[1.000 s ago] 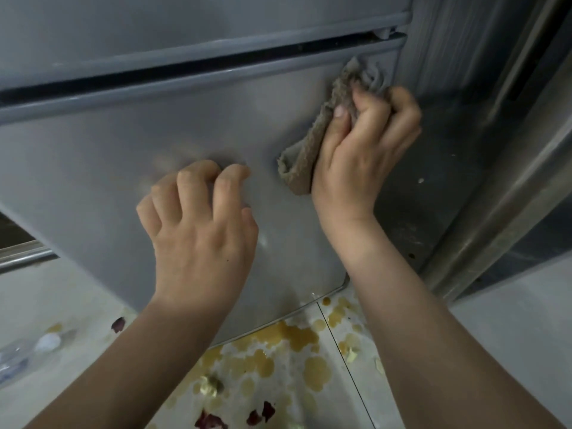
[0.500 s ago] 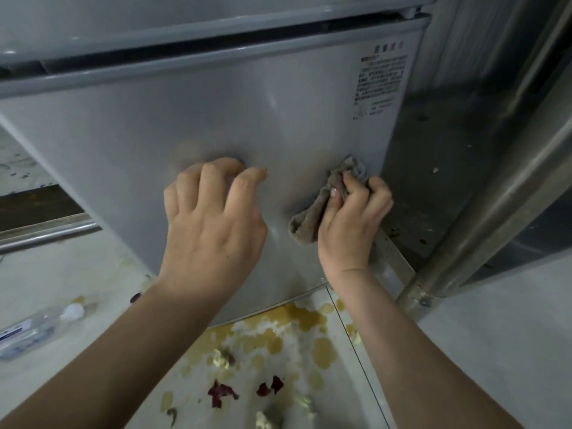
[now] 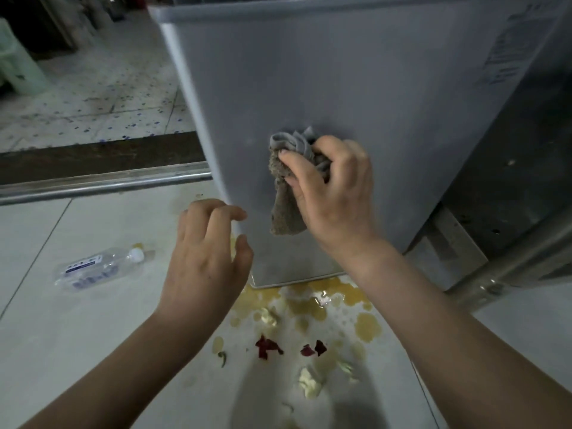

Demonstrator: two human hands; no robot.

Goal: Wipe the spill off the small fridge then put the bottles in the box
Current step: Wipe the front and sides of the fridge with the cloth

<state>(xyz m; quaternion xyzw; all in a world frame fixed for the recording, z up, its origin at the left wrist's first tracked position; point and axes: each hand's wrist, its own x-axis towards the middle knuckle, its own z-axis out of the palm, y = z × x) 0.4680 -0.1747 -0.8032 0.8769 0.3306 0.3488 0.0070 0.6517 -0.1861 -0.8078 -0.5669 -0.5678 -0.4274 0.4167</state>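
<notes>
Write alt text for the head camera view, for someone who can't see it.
A person's right hand presses a crumpled grey-brown cloth against the grey front of a small fridge, while the left hand hovers loosely curled by its lower corner. On the pale tiled floor lie a yellow spill and a clear plastic bottle on its side.
</notes>
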